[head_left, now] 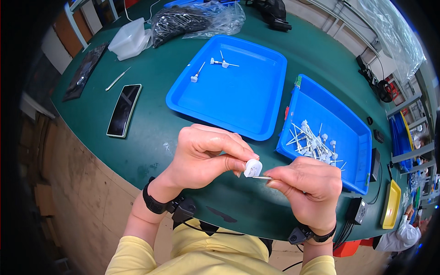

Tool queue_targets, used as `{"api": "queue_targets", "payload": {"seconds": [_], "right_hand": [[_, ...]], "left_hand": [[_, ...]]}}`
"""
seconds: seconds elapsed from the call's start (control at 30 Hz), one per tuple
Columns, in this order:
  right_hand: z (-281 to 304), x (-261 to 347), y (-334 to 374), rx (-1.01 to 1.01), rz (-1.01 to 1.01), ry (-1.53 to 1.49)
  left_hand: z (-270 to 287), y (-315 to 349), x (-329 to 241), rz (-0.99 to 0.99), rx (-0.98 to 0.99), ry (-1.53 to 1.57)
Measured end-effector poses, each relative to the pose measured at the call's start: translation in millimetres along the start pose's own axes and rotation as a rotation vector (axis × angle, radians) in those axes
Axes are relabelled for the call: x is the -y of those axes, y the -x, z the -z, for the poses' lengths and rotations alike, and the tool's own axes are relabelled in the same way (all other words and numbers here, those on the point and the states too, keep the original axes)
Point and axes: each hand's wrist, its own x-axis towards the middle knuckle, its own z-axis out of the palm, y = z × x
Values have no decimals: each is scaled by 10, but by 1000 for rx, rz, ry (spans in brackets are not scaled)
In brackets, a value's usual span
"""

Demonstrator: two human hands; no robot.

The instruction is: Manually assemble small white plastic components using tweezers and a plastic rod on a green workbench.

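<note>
Currently, left hand [201, 156] pinches a white plastic disc [253, 168]; right hand [308, 187] grips a thin silver pin [262, 178] at its lower edge, joining apparently unfinished. White-headed metal pins [314, 144]: few in wide blue plastic tray [229, 101], many in narrower blue tray [327, 107]; finished batch unclear.

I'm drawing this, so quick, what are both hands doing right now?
Left hand: closed, pinching a small white piece between thumb and fingers.
Right hand: closed, pinching a thin metal rod that points toward the white piece.

L hand [201, 156] & R hand [316, 188] both in pinch grip (fingertips [238, 165] nr. ea. other).
</note>
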Motion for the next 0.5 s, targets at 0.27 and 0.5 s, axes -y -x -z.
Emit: {"api": "queue_targets", "payload": {"seconds": [0.27,0.5], "right_hand": [[-13,-2,10,8,-42,-41],[-29,-44,17,-91,194,211]], "left_hand": [[24,-9,-3,-58,28,-65],[-56,34,-85,259,-102,125]]}}
